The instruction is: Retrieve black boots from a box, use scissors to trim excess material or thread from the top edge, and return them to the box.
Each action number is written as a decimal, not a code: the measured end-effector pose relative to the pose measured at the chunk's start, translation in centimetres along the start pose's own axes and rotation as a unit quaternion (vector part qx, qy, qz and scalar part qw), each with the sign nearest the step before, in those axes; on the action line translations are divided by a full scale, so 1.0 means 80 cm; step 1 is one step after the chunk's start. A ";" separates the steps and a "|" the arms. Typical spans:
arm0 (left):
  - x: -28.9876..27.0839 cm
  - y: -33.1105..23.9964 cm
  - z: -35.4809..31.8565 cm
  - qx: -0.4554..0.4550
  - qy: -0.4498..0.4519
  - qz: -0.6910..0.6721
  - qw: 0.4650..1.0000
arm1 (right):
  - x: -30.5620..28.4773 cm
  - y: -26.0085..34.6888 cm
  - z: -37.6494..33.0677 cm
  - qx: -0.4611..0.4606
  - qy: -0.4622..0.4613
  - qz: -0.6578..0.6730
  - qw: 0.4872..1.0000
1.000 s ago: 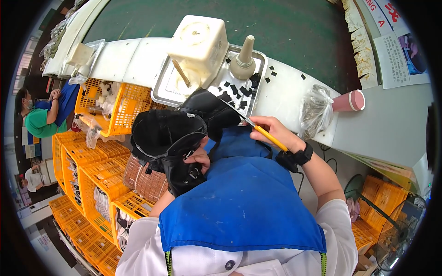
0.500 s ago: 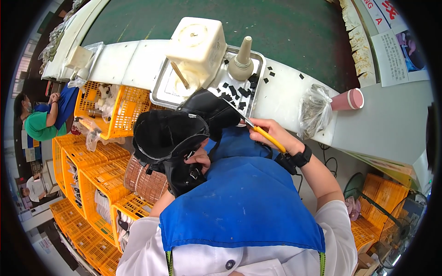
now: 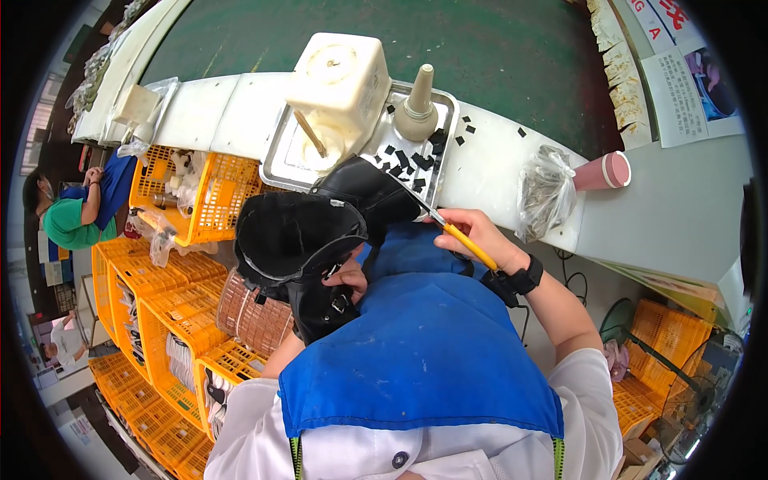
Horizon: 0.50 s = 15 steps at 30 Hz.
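Note:
My left hand (image 3: 350, 278) is closed around a pair of black leather boots (image 3: 308, 236), partly hidden behind them. One boot's wide top opens upward; the other boot's shaft (image 3: 364, 188) leans toward the tray. Buckles show low on the near boot. In my right hand (image 3: 478, 236), closed, is a slim yellow-handled tool (image 3: 468, 244) with a metal front end. Its tip reaches the edge of the far boot shaft; I cannot tell exactly what kind of tool it is. Beyond lie small black pieces (image 3: 420, 162) on a metal tray (image 3: 272, 164).
A cream container with a brush (image 3: 340, 80) and a nozzle bottle (image 3: 418, 112) stand on the tray. Right of it are a plastic bag (image 3: 548, 196) and a pink cup (image 3: 602, 172). Yellow crates (image 3: 180, 312) crowd the left, where a person in green (image 3: 70, 212) sits. A fan (image 3: 696, 392) stands at right.
The boots and the yellow-handled tool have shifted very slightly, with the tool's tip staying at the boot shaft. Both hands keep their hold. The view has moved a little.

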<state>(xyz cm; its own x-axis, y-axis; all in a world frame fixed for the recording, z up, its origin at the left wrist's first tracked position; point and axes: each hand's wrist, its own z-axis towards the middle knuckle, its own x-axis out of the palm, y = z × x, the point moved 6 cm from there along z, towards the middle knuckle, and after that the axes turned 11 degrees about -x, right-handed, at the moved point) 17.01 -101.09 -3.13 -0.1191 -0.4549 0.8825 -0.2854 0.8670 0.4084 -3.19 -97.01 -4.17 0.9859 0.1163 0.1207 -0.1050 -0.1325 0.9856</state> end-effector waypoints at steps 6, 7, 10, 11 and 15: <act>-0.002 0.002 0.004 -0.025 0.000 0.002 1.000 | -0.014 0.000 0.000 0.020 -0.005 -0.030 0.999; -0.005 0.003 0.005 -0.052 0.021 -0.012 0.998 | -0.015 -0.002 0.000 0.032 -0.001 -0.031 0.999; -0.015 0.002 0.006 -0.067 0.034 -0.044 0.996 | -0.013 0.007 0.001 0.010 -0.004 -0.005 1.000; -0.018 0.000 0.006 -0.054 0.027 -0.062 0.996 | -0.012 0.004 0.001 0.010 -0.005 -0.005 1.000; -0.008 0.006 0.007 -0.063 0.027 -0.034 0.997 | -0.011 -0.005 0.000 -0.026 -0.004 -0.012 1.000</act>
<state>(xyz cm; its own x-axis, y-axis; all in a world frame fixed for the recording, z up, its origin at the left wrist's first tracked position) 16.41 -100.49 -3.63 -0.0513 -0.5048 0.8617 -0.1681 0.8549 0.4908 -4.04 -97.06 -4.69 0.9892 0.1102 0.0971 -0.0886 -0.0792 0.9929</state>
